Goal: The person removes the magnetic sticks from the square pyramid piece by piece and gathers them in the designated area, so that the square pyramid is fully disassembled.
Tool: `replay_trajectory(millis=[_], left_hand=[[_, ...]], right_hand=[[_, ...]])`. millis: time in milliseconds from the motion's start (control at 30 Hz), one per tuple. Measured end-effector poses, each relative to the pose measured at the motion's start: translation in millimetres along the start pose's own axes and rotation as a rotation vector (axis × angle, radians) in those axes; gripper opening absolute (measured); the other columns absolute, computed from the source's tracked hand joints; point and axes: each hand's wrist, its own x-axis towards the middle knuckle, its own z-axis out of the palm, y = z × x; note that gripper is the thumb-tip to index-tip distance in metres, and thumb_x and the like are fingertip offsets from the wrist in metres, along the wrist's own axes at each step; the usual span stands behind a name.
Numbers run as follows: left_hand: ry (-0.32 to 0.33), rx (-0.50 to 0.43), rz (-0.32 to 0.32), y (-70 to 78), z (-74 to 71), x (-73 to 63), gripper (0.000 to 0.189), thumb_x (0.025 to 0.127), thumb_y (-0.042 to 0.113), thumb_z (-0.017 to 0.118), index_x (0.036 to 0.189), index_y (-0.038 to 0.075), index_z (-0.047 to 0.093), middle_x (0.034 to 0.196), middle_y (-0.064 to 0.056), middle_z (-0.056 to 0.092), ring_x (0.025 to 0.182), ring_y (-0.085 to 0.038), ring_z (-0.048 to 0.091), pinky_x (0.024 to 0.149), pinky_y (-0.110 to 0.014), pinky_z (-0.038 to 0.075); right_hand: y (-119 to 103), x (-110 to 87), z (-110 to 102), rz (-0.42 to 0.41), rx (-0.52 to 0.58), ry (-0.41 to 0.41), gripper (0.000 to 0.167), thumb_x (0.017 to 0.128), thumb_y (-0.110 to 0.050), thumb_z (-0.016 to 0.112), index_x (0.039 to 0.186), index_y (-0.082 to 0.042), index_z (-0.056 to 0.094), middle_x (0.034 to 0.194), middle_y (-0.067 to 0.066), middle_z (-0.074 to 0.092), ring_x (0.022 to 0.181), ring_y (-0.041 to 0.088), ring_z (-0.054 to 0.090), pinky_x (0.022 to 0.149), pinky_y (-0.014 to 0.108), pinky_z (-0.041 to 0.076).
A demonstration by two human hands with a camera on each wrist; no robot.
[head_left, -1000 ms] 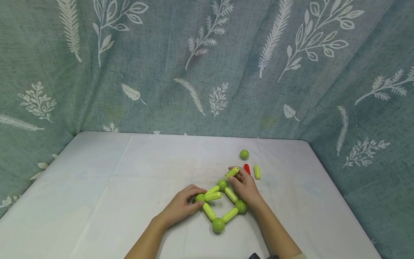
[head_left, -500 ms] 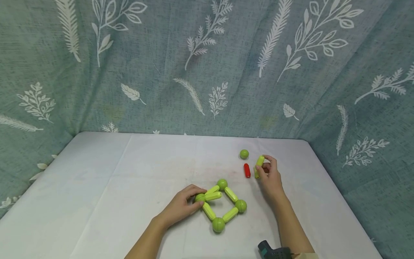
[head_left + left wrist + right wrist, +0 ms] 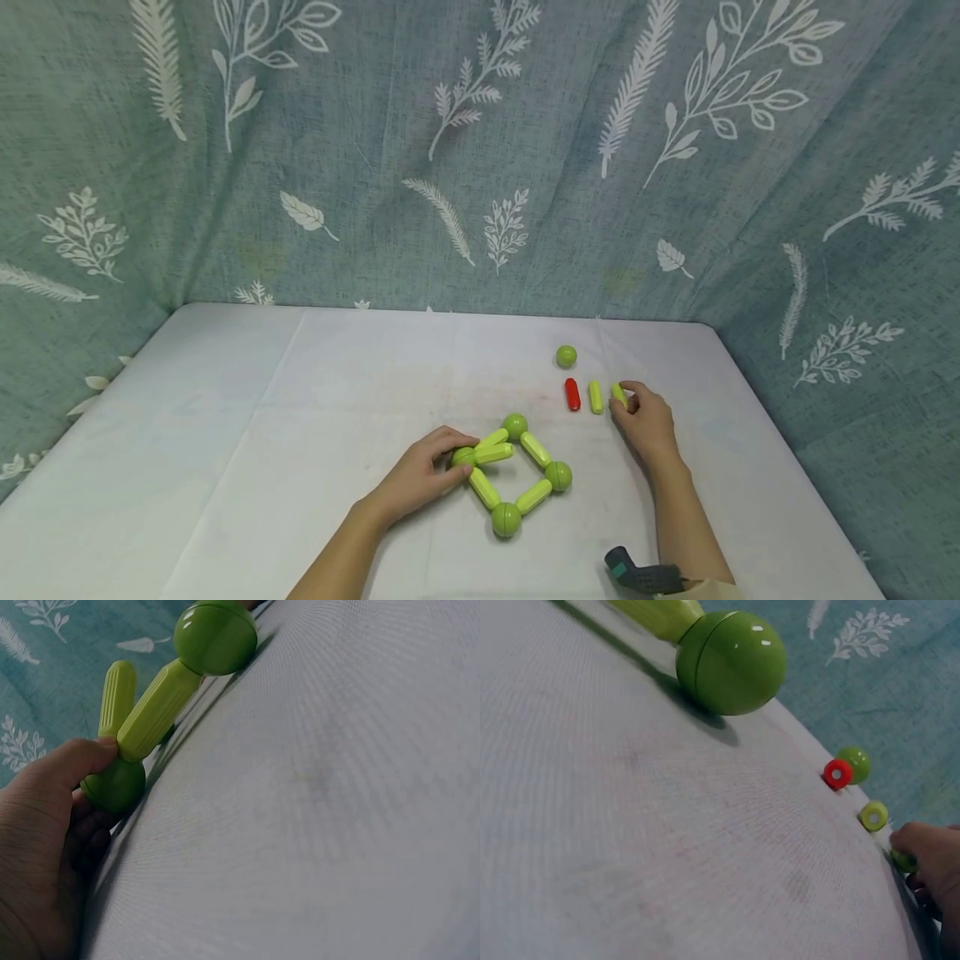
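Note:
On the white table lies a four-cornered ring of green balls joined by yellow-green rods [image 3: 534, 497]. My left hand [image 3: 422, 472] grips the ball [image 3: 464, 457] at its left corner; the left wrist view shows the thumb at this ball [image 3: 116, 784]. An extra rod [image 3: 495, 452] sticks out from that ball, its other end free. Farther right, my right hand [image 3: 647, 419] pinches a yellow-green rod [image 3: 618, 392] at the tabletop. Fingers hide most of this rod in the right wrist view.
Left of the right hand lie another yellow-green rod [image 3: 596, 397] and a red rod [image 3: 572, 395]. Behind them is a loose green ball [image 3: 566, 356]. A leaf-patterned curtain [image 3: 480, 208] hangs along the back and sides of the table.
My right hand has carried a rod away from the ring's far corner, rightward past the loose rods, and lowered it to the tabletop. The left hand has stayed at its ball.

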Motion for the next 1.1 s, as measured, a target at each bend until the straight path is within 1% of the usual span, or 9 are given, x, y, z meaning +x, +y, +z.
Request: replay_trajectory(millis=[100, 200, 300, 467, 600, 733, 867, 1000, 1100], left_hand=[[-0.003, -0.001, -0.007, 0.5, 0.1, -0.8, 0.033, 0.089, 0.032, 0.066, 0.121, 0.026, 0.062, 0.110, 0.016, 0.058, 0.100, -0.006, 0.054, 0.088, -0.027, 0.046], [-0.007, -0.004, -0.013, 1.1, 0.3, -0.9, 0.033, 0.089, 0.033, 0.066, 0.121, 0.026, 0.061, 0.111, 0.016, 0.058, 0.101, -0.006, 0.054, 0.089, -0.028, 0.046], [-0.010, -0.006, -0.019, 1.2, 0.8, -1.1, 0.033, 0.089, 0.033, 0.065, 0.121, 0.027, 0.061, 0.111, 0.017, 0.058, 0.101, -0.006, 0.054, 0.090, -0.028, 0.046], [-0.002, -0.003, -0.012, 1.1, 1.4, -0.8, 0.033, 0.089, 0.032, 0.065, 0.121, 0.026, 0.061, 0.110, 0.016, 0.058, 0.098, -0.006, 0.053, 0.088, -0.027, 0.046], [-0.003, -0.006, -0.020, 1.5, 1.4, -0.5, 0.033, 0.089, 0.032, 0.066, 0.121, 0.027, 0.061, 0.110, 0.016, 0.058, 0.099, -0.006, 0.053, 0.089, -0.027, 0.045], [-0.005, -0.005, -0.029, 0.0, 2.0, -0.4, 0.032, 0.089, 0.033, 0.066, 0.121, 0.028, 0.061, 0.111, 0.016, 0.058, 0.099, -0.007, 0.053, 0.089, -0.027, 0.045], [-0.006, -0.007, -0.030, -1.0, 2.3, -0.1, 0.032, 0.089, 0.034, 0.066, 0.121, 0.029, 0.061, 0.111, 0.016, 0.058, 0.099, -0.007, 0.053, 0.090, -0.027, 0.045], [-0.011, -0.010, -0.030, -1.1, 2.4, 0.0, 0.032, 0.089, 0.033, 0.066, 0.120, 0.029, 0.061, 0.111, 0.016, 0.058, 0.099, -0.007, 0.053, 0.090, -0.027, 0.045], [-0.008, -0.008, -0.024, -0.5, 2.0, 0.1, 0.032, 0.089, 0.032, 0.066, 0.120, 0.029, 0.061, 0.111, 0.016, 0.058, 0.099, -0.007, 0.053, 0.089, -0.027, 0.045]], right_hand=[[0.9, -0.6, 2.8, -0.026, -0.039, 0.010, 0.043, 0.088, -0.024, 0.066, 0.125, -0.002, 0.057, 0.075, 0.007, 0.050, 0.072, 0.022, 0.043, 0.061, 0.031, 0.035], [2.3, -1.1, 4.8, -0.029, -0.063, 0.032, 0.045, 0.087, -0.026, 0.067, 0.124, -0.002, 0.058, 0.074, 0.007, 0.050, 0.072, 0.022, 0.043, 0.063, 0.033, 0.034], [3.2, -1.3, 6.6, -0.008, -0.077, 0.041, 0.047, 0.088, -0.027, 0.066, 0.126, -0.001, 0.056, 0.073, 0.007, 0.051, 0.071, 0.022, 0.045, 0.064, 0.033, 0.036], [1.9, -1.7, 7.4, 0.009, -0.093, 0.043, 0.050, 0.088, -0.029, 0.064, 0.129, -0.002, 0.053, 0.073, 0.007, 0.053, 0.070, 0.023, 0.046, 0.065, 0.035, 0.037], [0.2, -2.0, 5.2, 0.018, -0.077, 0.029, 0.054, 0.089, -0.032, 0.064, 0.131, 0.000, 0.051, 0.074, 0.008, 0.053, 0.071, 0.022, 0.046, 0.065, 0.035, 0.037], [-1.0, -2.8, 2.1, 0.021, -0.065, 0.005, 0.056, 0.090, -0.035, 0.063, 0.132, 0.000, 0.049, 0.073, 0.007, 0.052, 0.069, 0.020, 0.046, 0.060, 0.030, 0.036], [-1.2, -3.7, -1.9, 0.014, -0.051, -0.029, 0.056, 0.090, -0.033, 0.063, 0.133, 0.000, 0.048, 0.073, 0.006, 0.052, 0.067, 0.018, 0.045, 0.056, 0.027, 0.036], [-1.1, -4.5, -4.8, 0.015, -0.031, -0.066, 0.053, 0.091, -0.030, 0.062, 0.134, -0.002, 0.048, 0.075, 0.005, 0.052, 0.067, 0.018, 0.046, 0.056, 0.027, 0.037], [-0.4, -4.0, -4.7, 0.014, -0.028, -0.072, 0.051, 0.091, -0.030, 0.061, 0.134, -0.004, 0.049, 0.074, 0.005, 0.051, 0.068, 0.018, 0.045, 0.057, 0.027, 0.037]])
